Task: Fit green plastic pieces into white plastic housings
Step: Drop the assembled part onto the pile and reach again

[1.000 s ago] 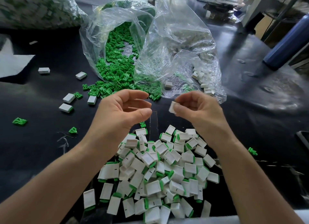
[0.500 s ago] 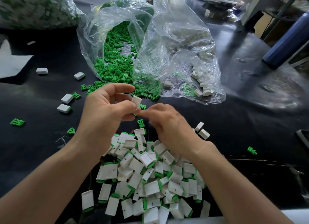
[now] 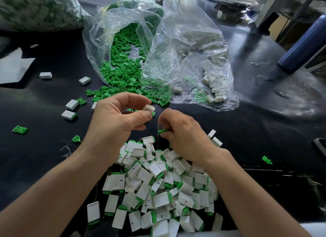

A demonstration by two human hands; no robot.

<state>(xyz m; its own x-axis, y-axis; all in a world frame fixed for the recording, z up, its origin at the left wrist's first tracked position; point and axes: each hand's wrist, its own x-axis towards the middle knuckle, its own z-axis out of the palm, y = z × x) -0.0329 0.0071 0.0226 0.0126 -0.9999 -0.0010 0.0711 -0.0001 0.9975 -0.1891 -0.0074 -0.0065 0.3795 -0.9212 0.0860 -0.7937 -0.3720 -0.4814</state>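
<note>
The white housing (image 3: 149, 108) is pinched between the left hand (image 3: 118, 118) thumb and fingers, and the green piece (image 3: 163, 130) is pinched in the right hand (image 3: 185, 137), just beside it. Beneath both wrists heap the fitted housings (image 3: 158, 187), many dash-marked; beyond the hands, a clear bag (image 3: 95, 42) of green pieces.

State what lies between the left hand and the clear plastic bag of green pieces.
Head view: loose green plastic pieces, spilled on the black tabletop, lie between the left hand and clear plastic bag.

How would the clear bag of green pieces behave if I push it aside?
The clear bag looks thin and crumpled, so it would probably fold rather than slide. Its mouth lies open on the table, so more green pieces would likely spill.
</note>
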